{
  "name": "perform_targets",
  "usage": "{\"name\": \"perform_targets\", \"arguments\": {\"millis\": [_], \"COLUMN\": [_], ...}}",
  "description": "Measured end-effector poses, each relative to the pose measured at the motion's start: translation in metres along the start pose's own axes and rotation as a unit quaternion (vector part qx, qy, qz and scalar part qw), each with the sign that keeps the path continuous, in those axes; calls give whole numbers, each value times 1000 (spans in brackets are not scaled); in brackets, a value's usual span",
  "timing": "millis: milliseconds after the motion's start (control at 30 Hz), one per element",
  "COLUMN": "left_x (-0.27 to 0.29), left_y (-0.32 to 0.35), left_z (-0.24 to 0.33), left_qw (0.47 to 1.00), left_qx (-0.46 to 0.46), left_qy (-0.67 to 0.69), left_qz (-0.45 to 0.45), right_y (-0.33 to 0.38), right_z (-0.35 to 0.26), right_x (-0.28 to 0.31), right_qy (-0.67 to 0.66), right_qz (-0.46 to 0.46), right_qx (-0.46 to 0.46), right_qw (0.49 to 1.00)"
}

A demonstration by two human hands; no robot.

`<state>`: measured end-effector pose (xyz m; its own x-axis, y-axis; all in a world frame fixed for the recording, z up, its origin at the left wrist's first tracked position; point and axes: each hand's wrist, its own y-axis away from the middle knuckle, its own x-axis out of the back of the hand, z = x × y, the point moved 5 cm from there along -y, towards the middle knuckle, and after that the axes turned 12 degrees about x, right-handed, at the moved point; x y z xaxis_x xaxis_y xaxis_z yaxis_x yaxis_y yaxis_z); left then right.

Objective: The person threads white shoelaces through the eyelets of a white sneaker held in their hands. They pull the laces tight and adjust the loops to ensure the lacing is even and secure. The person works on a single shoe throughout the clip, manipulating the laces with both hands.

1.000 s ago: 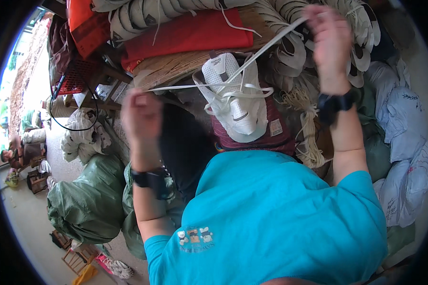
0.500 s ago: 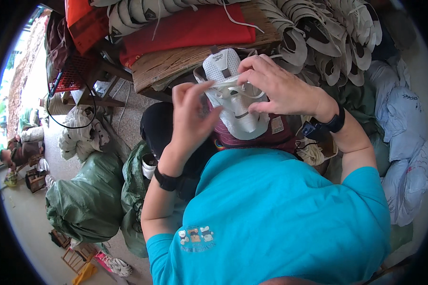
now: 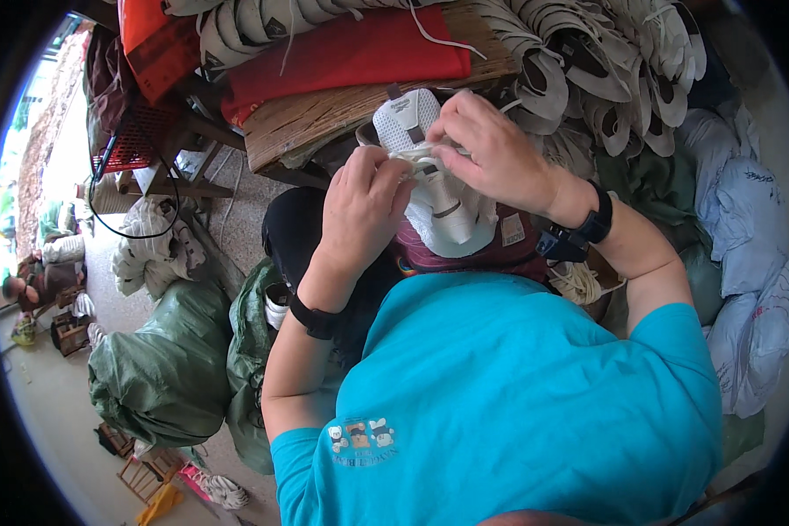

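A white shoe upper (image 3: 465, 230) lies across my lap on dark red cloth, its perforated tongue (image 3: 400, 124) pointing away from me. My left hand (image 3: 356, 200) is at its left edge, thumb and forefinger pinched on a white shoelace (image 3: 405, 155). From the other side my right hand (image 3: 498, 156) reaches over the upper, its fingertips closed on the same lace near the base of the tongue. The fingertips of the two hands are close together. The lace partly hides behind my fingers.
A wooden bench (image 3: 324, 118) stands just ahead, with red cloth (image 3: 368, 61) and stacked shoe uppers (image 3: 263, 26) on it. More grey-white uppers (image 3: 587, 70) hang at the far right. Green sacks (image 3: 162, 364) are at my left, pale blue bags (image 3: 745, 237) at my right.
My left hand has moved right and in toward the lace, its fingers closing from a looser spread. My right hand has shifted slightly left, its fingers drawn together at the lace.
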<state>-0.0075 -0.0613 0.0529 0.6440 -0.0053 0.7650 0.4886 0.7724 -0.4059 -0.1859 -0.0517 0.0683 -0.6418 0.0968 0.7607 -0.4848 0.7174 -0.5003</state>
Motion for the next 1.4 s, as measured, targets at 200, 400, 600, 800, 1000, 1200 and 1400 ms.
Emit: {"name": "perform_targets", "arguments": {"millis": [200, 400, 600, 800, 1000, 1200, 1400], "left_x": [-3, 2, 2, 4, 6, 6, 6], "left_y": [5, -1, -5, -11, 3, 7, -6], "left_z": [-12, -1, -2, 9, 1, 2, -4], "left_qw": [988, 991, 990, 999, 969, 963, 994], "left_qx": [137, 103, 116, -25, 123, 72, 36], "left_qy": [74, 87, 74, -9, 201, 247, -40], "left_qz": [-25, 18, 35, 42, -69, -77, 100], "right_y": [-12, -19, -11, -7, -2, -1, 3], "right_z": [3, 17, 19, 23, 27, 28, 33], "right_x": [3, 3, -4, -9, -8, -10, -13], "right_qy": [87, -125, -180, -233, -284, -265, -391], "right_qz": [-44, -83, -53, -35, -16, -22, -22], "right_qx": [0, -129, -195, -227, -209, -212, -277], "right_qw": [995, 980, 963, 945, 936, 940, 877]}}
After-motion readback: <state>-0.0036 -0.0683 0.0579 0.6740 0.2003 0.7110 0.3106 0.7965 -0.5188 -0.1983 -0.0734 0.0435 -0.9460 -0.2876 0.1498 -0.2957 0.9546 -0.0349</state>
